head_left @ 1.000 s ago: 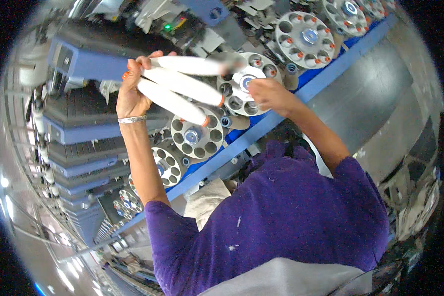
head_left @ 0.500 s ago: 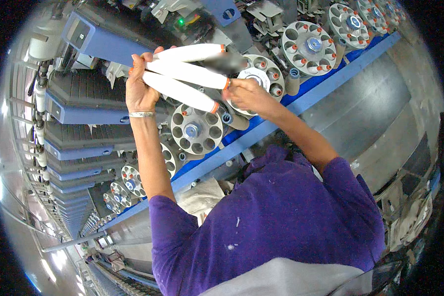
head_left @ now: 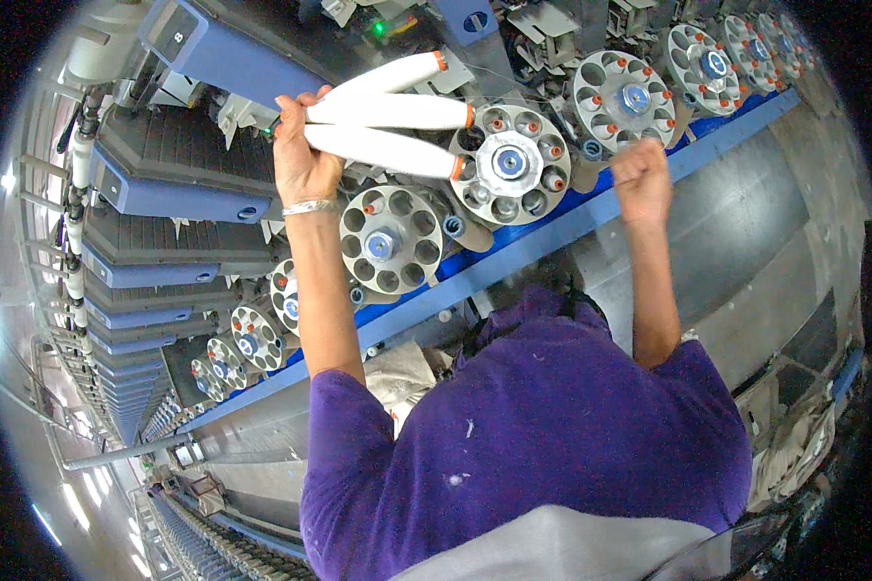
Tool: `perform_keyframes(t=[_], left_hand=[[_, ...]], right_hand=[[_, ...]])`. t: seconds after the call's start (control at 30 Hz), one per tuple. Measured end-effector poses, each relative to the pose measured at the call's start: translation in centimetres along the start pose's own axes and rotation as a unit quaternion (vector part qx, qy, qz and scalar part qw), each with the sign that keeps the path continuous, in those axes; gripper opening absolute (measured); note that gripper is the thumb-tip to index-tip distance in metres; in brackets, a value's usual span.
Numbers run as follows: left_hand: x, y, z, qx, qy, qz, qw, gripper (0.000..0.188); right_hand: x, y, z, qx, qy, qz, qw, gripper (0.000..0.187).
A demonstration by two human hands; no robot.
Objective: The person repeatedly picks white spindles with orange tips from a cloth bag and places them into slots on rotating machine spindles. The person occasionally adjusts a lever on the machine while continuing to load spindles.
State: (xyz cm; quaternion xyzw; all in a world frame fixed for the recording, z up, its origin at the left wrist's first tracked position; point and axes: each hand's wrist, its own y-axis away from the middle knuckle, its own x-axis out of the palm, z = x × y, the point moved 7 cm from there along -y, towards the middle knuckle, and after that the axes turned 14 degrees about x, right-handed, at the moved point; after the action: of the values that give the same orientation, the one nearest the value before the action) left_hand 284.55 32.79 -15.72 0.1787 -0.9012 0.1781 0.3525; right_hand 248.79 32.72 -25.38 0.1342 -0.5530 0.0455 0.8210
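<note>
My left hand (head_left: 305,155), with a bracelet at its wrist, grips three white yarn bobbins by one end, fanned out to the right. The upper bobbin (head_left: 383,82) tilts upward, the middle bobbin (head_left: 392,110) lies nearly level, and the lower bobbin (head_left: 383,151) slants down. Each has an orange tip. Their tips reach to a round magazine (head_left: 475,198) with a silvery hub and several orange-tipped bobbins in its pockets. Apart from them, my right hand (head_left: 642,179) is raised with fingers closed, in front of another round magazine (head_left: 618,70); what it holds, if anything, is hidden.
A magazine with mostly empty pockets (head_left: 358,232) stands below my left hand. More magazines run along a blue rail (head_left: 543,232) both ways. Blue-fronted machine units (head_left: 179,198) line the left. A green light (head_left: 379,29) glows above. Pale cloth (head_left: 397,378) hangs by my body.
My right hand has left the bobbin tips and moved right and slightly up. The three bobbins have swung up a little, still in my left hand. The dark blur beside them is gone.
</note>
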Motion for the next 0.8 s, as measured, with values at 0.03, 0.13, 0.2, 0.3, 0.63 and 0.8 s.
perform_keyframes(t=[0.03, 0.13, 0.2, 0.3, 0.63, 0.8], left_hand=[[-0.2, 0.0, -0.3, 0.029, -0.023, -0.025, 0.999, 0.027], [0.1, 0.4, 1.1, 0.058, -0.094, -0.044, 0.993, 0.030], [0.2, 0.9, 2.5, 0.042, -0.101, -0.066, 0.992, 0.032], [0.3, 1.5, 3.2, 0.055, -0.110, -0.069, 0.990, 0.032], [-3.0, 0.6, 3.8, -0.008, -0.109, -0.102, 0.989, 0.036], [-6.8, -0.9, 3.2, -0.102, -0.028, -0.131, 0.986, 0.039]], right_hand=[[1.0, 0.5, -0.3, -0.048, 0.221, -0.022, 0.974, 0.016], [3.6, 0.6, -5.5, -0.149, 0.551, 0.004, 0.821, 0.014], [4.4, 0.7, -7.4, -0.228, 0.574, 0.044, 0.785, 0.018], [4.3, -0.8, -9.2, -0.199, 0.585, 0.067, 0.783, 0.019], [4.9, 0.5, -11.4, -0.162, 0.572, 0.170, 0.786, 0.008], [-9.6, 1.5, -9.0, 0.019, 0.677, 0.096, 0.730, 0.010]])
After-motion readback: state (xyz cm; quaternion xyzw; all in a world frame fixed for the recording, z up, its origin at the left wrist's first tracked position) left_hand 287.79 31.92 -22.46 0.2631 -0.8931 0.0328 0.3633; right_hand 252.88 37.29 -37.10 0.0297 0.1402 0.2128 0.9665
